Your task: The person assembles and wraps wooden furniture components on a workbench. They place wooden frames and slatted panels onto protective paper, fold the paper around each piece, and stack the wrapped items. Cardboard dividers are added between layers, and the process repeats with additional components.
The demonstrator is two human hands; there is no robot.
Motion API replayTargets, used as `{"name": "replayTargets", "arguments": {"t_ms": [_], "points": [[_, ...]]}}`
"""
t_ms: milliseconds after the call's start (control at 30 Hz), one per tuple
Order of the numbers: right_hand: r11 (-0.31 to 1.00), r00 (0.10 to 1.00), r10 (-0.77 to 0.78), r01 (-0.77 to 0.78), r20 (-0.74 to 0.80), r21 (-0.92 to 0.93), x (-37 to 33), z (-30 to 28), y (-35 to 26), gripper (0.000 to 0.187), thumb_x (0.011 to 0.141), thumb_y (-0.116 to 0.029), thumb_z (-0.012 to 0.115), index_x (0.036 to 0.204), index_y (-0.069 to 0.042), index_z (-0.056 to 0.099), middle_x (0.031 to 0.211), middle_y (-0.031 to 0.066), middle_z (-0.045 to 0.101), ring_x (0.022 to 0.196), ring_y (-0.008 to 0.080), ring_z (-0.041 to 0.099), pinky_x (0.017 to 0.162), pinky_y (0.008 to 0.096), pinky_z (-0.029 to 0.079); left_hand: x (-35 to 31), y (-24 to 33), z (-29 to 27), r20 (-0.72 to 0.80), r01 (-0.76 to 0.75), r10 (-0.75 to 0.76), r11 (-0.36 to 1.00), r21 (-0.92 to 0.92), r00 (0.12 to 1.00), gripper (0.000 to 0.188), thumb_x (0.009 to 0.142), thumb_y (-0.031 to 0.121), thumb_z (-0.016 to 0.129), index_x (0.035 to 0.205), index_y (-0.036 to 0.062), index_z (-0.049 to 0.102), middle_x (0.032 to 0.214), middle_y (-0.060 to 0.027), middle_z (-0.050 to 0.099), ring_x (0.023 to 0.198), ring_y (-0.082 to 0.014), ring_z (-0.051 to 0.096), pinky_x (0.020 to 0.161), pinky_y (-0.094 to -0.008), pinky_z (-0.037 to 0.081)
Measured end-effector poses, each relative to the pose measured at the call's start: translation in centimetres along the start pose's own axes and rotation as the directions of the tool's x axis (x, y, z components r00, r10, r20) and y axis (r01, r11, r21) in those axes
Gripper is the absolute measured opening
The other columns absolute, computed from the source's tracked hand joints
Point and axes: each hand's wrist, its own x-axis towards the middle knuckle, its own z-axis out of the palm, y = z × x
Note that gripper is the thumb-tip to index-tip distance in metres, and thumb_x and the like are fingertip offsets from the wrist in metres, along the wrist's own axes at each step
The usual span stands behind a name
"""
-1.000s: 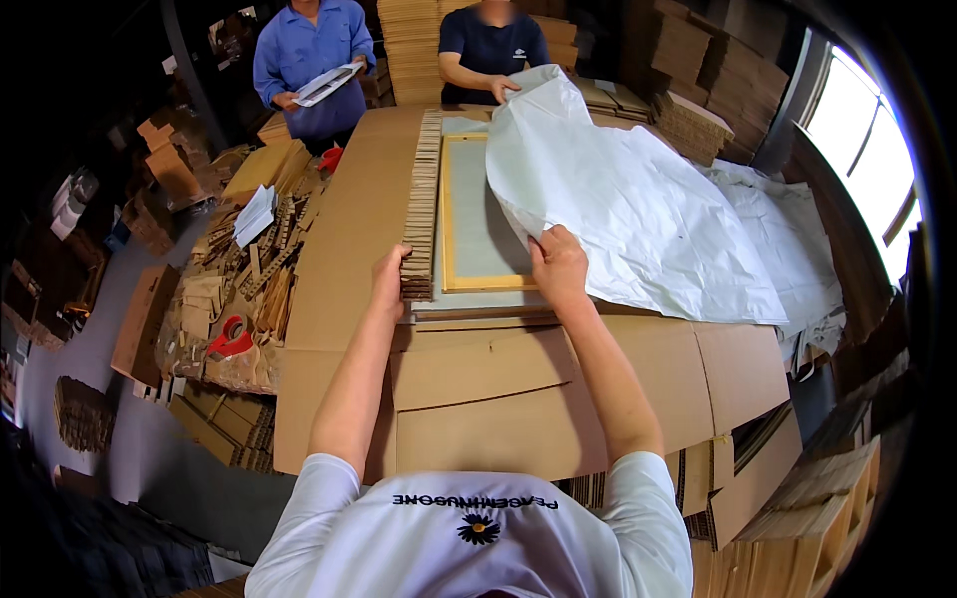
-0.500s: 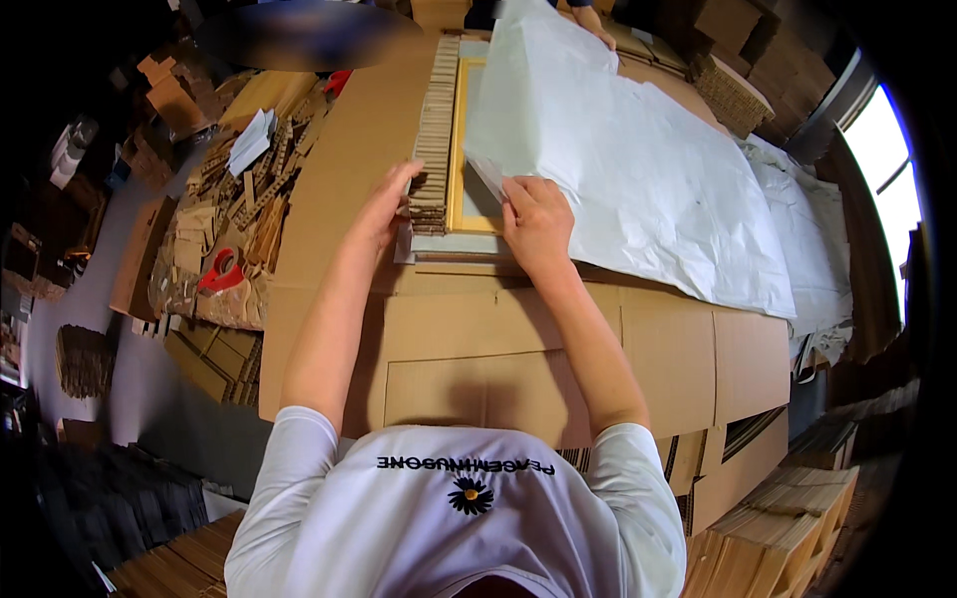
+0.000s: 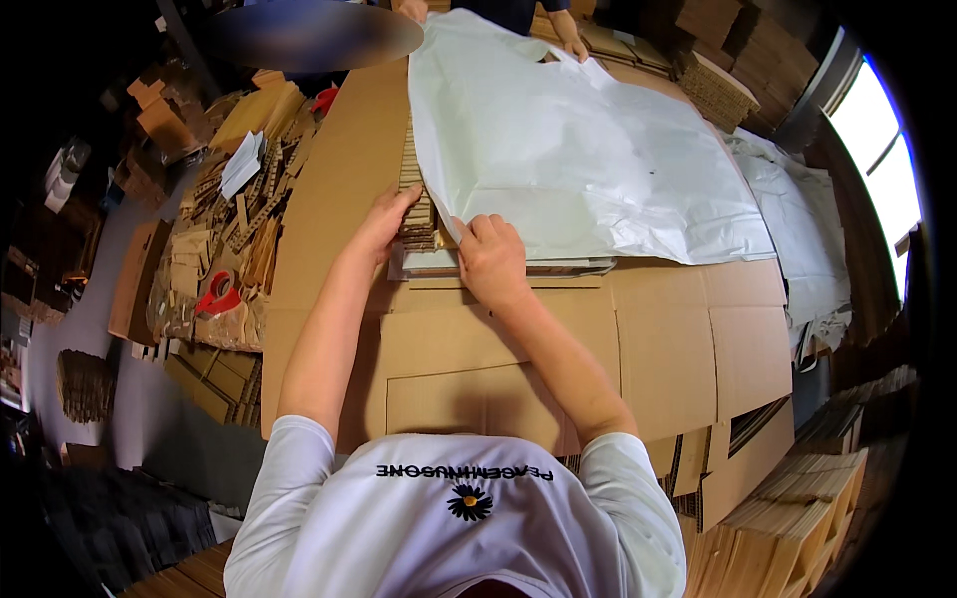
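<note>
A white plastic-like sheet (image 3: 578,149) lies across the middle of the table, its front left corner pinched in my right hand (image 3: 493,261). My left hand (image 3: 381,224) holds the left side of a stack of corrugated cardboard strips (image 3: 415,224), fingers bent over its edge. The sheet covers most of the strips and hides the yellow-edged frame beside them. Under the sheet's near edge, a pale layered edge (image 3: 558,267) shows. At the far side, another person's hands (image 3: 570,42) are on the sheet.
Brown cardboard (image 3: 459,344) covers the table. On the left, cardboard scraps (image 3: 264,214) lie in a heap with a red tape dispenser (image 3: 219,294). More white sheeting (image 3: 797,214) hangs at the right. Wooden pieces (image 3: 797,518) are stacked low at the right, near a bright window (image 3: 872,149).
The sheet has come left and down over the frame and most of the strips. My right hand has moved left and nearer with its corner. The other person's hands now spread the far edge.
</note>
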Motion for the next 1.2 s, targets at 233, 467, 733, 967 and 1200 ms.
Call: {"name": "replayTargets", "arguments": {"t_ms": [233,467,733,967,1200], "points": [[0.998,0.998,-0.051,0.053,0.049,-0.037,4.1,-1.7,-1.6,0.042,0.07,-0.011,0.071,0.11,-0.002,0.063,0.083,0.0099,0.053,0.079,0.0276,0.054,0.066,0.0386,0.044,1.7,-1.5,-0.5,-0.005,-0.036,0.037,0.994,0.101,0.999,0.062,0.096,0.06,0.045,0.137,0.0124,0.048,0.127,-0.0068,0.057,0.113,-0.0207,0.056,0.09,-0.0408,0.048],[0.977,0.992,-0.011,-0.015,0.122,0.214,6.1,-6.2,2.3,0.077,0.074,-0.038,0.079,0.138,-0.007,0.048,0.122,0.0155,0.059,0.111,0.0347,0.055,0.096,0.0453,0.042,1.3,0.9,-0.8,-0.16,-0.045,0.05,0.998,0.034,0.986,0.089,0.088,0.076,0.043,0.146,0.0093,0.039,0.144,-0.0121,0.045,0.128,-0.0253,0.045,0.1,-0.0464,0.039],[0.997,0.923,0.074,-0.075,0.378,-0.012,1.2,-6.8,6.5,0.09,0.072,-0.045,0.08,0.144,-0.011,0.039,0.148,0.0177,0.039,0.136,0.0437,0.035,0.111,0.0584,0.028,9.4,4.0,-1.4,-0.211,-0.261,0.461,0.761,0.594,0.862,0.066,0.079,0.018,0.076,0.135,-0.0016,0.049,0.088,-0.0071,0.062,0.075,-0.0157,0.06,0.063,-0.0303,0.05],[0.993,0.975,0.12,-0.12,0.185,-0.014,-0.9,-6.5,10.2,0.068,0.072,-0.03,0.079,0.13,-0.008,0.053,0.122,0.0119,0.057,0.115,0.0342,0.051,0.101,0.0496,0.036,8.7,8.3,0.3,-0.163,-0.219,0.263,0.944,0.248,0.951,0.063,0.083,0.004,0.067,0.142,0.0051,0.043,0.09,-0.0057,0.064,0.073,-0.0143,0.063,0.056,-0.0304,0.053],[0.986,0.984,0.098,-0.077,0.145,-0.145,-2.4,-7.3,12.6,0.049,0.067,-0.013,0.073,0.114,-0.009,0.062,0.101,0.0069,0.06,0.101,0.0289,0.054,0.096,0.0446,0.04,8.6,8.6,0.3,-0.158,-0.234,0.236,0.972,0.032,0.959,0.051,0.089,0.005,0.063,0.138,0.013,0.051,0.098,-0.0035,0.064,0.082,-0.0128,0.064,0.06,-0.0288,0.055]]}}
